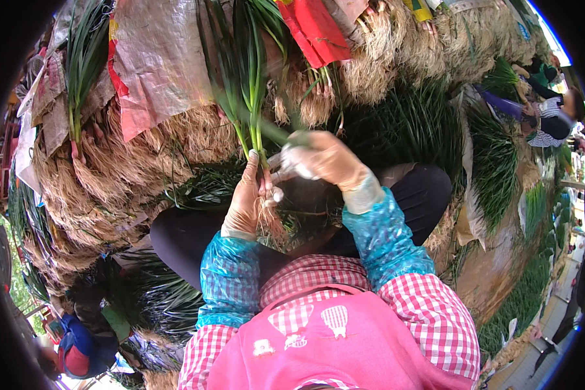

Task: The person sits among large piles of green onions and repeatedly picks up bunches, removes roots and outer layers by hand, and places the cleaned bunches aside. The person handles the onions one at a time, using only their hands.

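My left hand (243,204), in a pale rubber glove, is closed around the lower stems of a few green onions (253,112). Their long green leaves point up and away from me, and their pinkish bulbs and stringy roots hang beside my palm. Just to the right, my right hand (326,158), gloved too, is curled and blurred by motion. A blurred green leaf (273,130) runs to its fingers, which seem closed on it. Blue plastic oversleeves cover both forearms.
Rooty onion bundles (214,134) are heaped ahead, partly under plastic sacking (161,63) and a red sheet (317,31). Dark green leaves (409,126) lie beyond my right knee. A co-worker (551,117) sits at the far right, another person (83,346) at the lower left. More greens (492,161) lie right.
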A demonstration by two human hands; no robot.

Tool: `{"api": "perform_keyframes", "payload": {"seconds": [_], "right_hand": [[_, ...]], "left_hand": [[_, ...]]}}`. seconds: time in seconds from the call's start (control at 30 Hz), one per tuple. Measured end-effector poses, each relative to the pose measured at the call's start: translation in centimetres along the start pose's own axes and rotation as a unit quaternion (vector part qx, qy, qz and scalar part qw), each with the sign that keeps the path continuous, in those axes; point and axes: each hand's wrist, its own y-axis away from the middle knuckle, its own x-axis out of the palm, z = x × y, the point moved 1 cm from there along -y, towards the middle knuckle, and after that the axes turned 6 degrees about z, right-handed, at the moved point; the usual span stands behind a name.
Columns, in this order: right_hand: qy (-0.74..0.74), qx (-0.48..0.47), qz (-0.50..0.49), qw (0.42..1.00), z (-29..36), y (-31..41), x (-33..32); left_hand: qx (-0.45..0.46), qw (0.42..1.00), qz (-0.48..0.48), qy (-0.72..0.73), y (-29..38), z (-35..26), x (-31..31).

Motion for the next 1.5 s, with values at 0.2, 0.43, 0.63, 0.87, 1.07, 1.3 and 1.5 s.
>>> {"api": "perform_keyframes", "payload": {"seconds": [0.2,0.43,0.63,0.87,1.07,1.3,1.5], "right_hand": [[0.183,0.130,-0.022,0.974,-1.2,3.3,-5.4],[0.137,0.193,0.026,0.971,-4.2,1.6,2.5],[0.620,0.153,-0.118,0.760,-7.4,-1.0,-6.9],[0.422,-0.024,-0.360,0.831,-3.5,-11.6,-9.7],[0.502,-0.125,-0.224,0.826,-2.3,-4.1,-2.5],[0.574,-0.189,-0.162,0.780,-4.3,0.1,-2.4],[0.189,0.025,-0.168,0.967,-1.1,-3.9,-0.5]], "left_hand": [[0.171,0.972,-0.012,-0.159,0.7,-0.3,3.0],[0.244,0.917,-0.093,-0.301,0.2,-0.4,2.9],[0.341,0.921,-0.126,-0.138,1.3,-1.3,3.5],[0.120,0.959,-0.191,-0.171,-0.9,-1.8,3.4],[0.272,0.907,-0.253,-0.199,0.3,-2.7,4.8],[0.212,0.935,-0.196,-0.204,-1.2,-1.2,1.5],[0.124,0.960,-0.158,-0.196,-1.4,-0.3,3.7]]}}
